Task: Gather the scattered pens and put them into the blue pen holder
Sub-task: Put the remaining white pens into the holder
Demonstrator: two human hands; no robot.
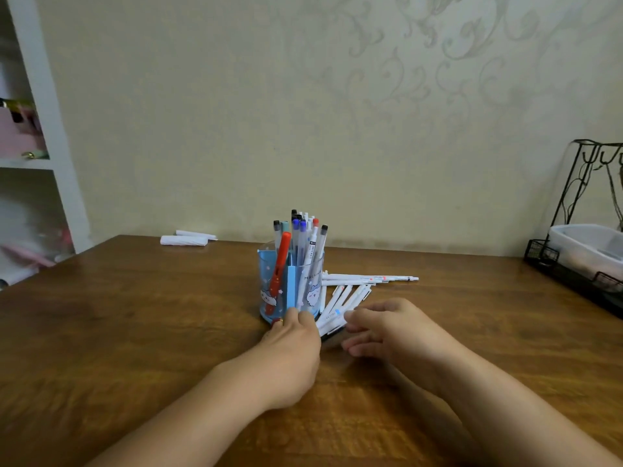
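Note:
The blue pen holder (290, 284) stands upright mid-table, with several pens in it, among them a red one (279, 271). Right of it, a fan of white pens (344, 299) lies flat on the table, and two more white pens (367, 278) lie behind, pointing right. My left hand (293, 348) rests on the table, its fingertips against the holder's near base and its thumb beside the fan's near ends. My right hand (387, 328) lies over those near ends, fingers stretched left and slightly blurred. Neither hand visibly encloses a pen.
The wooden table (135, 332) meets a wall at the back. Two rolled white papers (185, 239) lie at the back left. A black wire rack (583, 261) with a white tray stands at the right edge. White shelves stand at the far left.

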